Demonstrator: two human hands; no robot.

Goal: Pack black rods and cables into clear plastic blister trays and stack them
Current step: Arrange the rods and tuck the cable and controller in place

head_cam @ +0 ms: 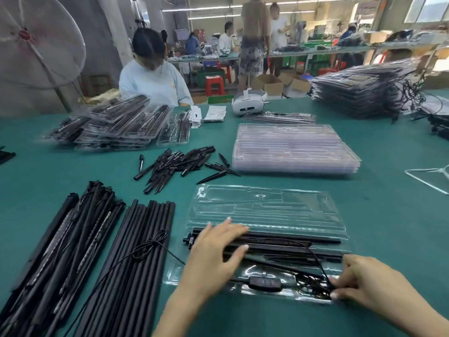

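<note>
Far left, two supplies of loose black rods (pixel 102 259) are laid out on the green table (pixel 379 190), so plenty of packing is judged to be left. Further back on that side, a heap of filled trays (pixel 107 125) is seen, stacked loosely – work already done. Moving in, a scatter of short black spikes (pixel 179 164) is spread mid-table. Now the centre: the open blister tray (pixel 267 207) is being filled, its far half bare, its near half loaded with long rods. The left hand (pixel 216 254) is laid flat on those rods, fingers straight and spread, pressing them into their channels. To the right, the cable (pixel 313 259) is looped across the tray to its bundle at the near right corner, where it is pinched by the right hand (pixel 364 285), fingers curled round it. The tray is judged nearly loaded, not yet closed or stacked. Beyond it, a pile of empty clear trays (pixel 291 149) is waiting; far right, another tall finished stack (pixel 362 91) is seen
</note>
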